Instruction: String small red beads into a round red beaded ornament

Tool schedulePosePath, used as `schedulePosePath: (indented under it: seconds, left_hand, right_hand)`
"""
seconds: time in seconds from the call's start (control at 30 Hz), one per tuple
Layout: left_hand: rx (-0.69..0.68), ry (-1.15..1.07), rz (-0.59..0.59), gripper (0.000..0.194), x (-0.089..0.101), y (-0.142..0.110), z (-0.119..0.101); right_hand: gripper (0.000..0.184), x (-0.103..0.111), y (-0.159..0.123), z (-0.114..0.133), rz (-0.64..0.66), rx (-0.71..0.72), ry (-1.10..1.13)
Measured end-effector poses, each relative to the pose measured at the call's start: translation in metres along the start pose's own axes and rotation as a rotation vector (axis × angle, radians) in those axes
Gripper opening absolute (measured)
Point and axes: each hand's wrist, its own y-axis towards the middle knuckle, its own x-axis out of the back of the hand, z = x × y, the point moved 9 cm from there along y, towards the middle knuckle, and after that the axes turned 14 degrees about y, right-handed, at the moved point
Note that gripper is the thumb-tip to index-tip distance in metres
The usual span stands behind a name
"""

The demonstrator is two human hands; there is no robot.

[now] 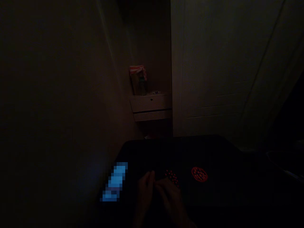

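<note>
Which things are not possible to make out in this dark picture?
All in the head view:
Anything between left hand and right hand: hidden by darkness.
Red dots: some possibly behind the right hand.
Blue glowing shape: content pixelated.
Item on drawer unit: too small, dim.

Dim room, pale drawer unit (152, 104) in recess (keyhole just visible), plain wall (59, 95) left.

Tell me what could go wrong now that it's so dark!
The right hand is so close to the small red dots that, if they're loose, it might scatter them. Something tiny between the fingertips could drop and get lost, though it's too dark to tell if anything's there. And the bright blue glow might make the dark table harder to see.
</note>
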Motion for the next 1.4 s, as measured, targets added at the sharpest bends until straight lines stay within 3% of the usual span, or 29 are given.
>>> schedulePosePath:
  seconds: [0.47, 1.4]
  left_hand:
    - [0.009, 0.018, -0.009, 0.058, 0.0009, -0.0009, 0.0006]
    - [0.013, 0.006, 0.012, 0.061, 0.0002, -0.0004, -0.002]
  right_hand:
    - [0.012, -0.0053, 0.0018, -0.0005, 0.039, -0.002, -0.016]
    - [0.028, 0.0014, -0.0013, -0.0062, -0.036, -0.025, -0.032]
